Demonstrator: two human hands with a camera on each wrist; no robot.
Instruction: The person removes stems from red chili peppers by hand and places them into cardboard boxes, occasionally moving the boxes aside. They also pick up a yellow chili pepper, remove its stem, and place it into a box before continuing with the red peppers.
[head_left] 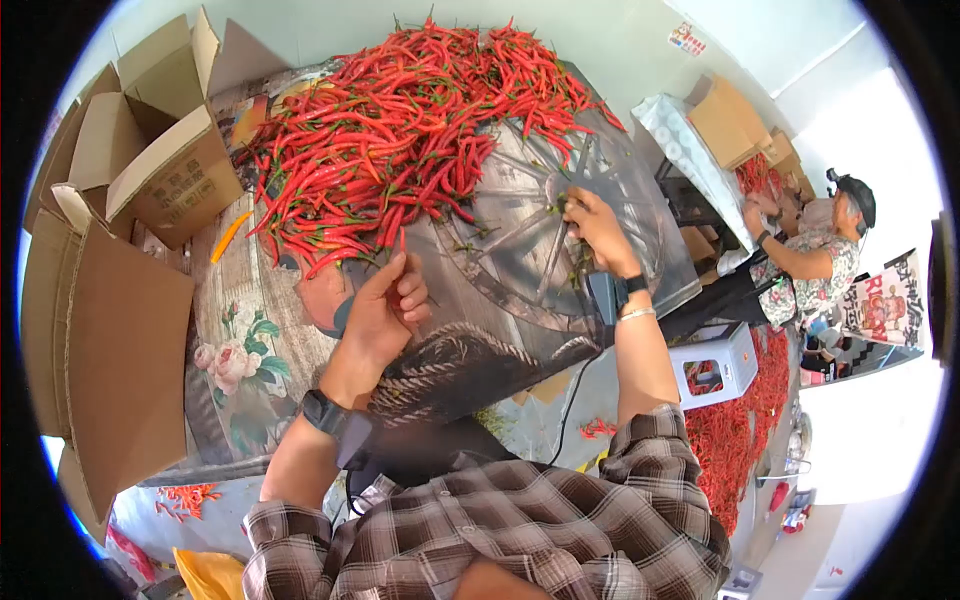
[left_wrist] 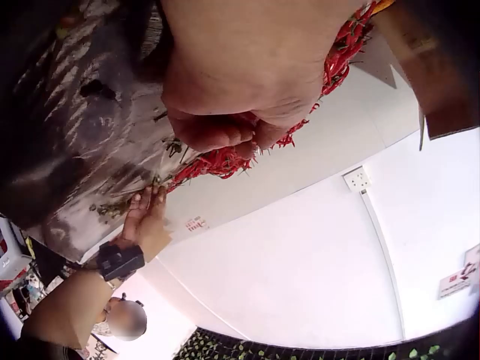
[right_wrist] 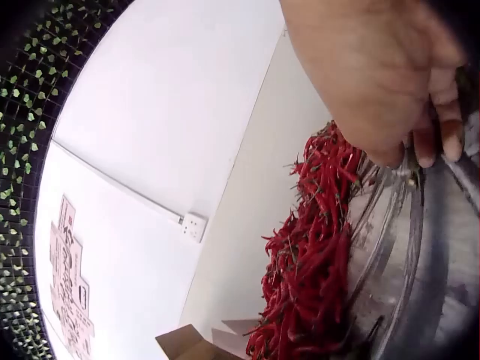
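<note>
A red chili (head_left: 403, 241) stands up from the fingertips of my left hand (head_left: 385, 305), which pinches it in front of the chili pile (head_left: 380, 140). In the left wrist view the left hand (left_wrist: 240, 82) has its fingers bent against the thumb, and they mostly hide the chili. Farther right, my right hand (head_left: 603, 232) is low over the tabletop (head_left: 520, 260), its fingers loosely bent and pointing down. A small green stem (head_left: 561, 203) is by its fingertips. In the right wrist view the right hand (right_wrist: 382, 82) has its fingers apart over the table.
Open cardboard boxes (head_left: 175, 185) stand at the left of the table. Loose green stems (head_left: 578, 268) lie around the right hand, and an orange chili (head_left: 231, 237) lies near the boxes. Another person (head_left: 815, 250) works at the far right, beyond many red chilies (head_left: 735, 430) lying low down.
</note>
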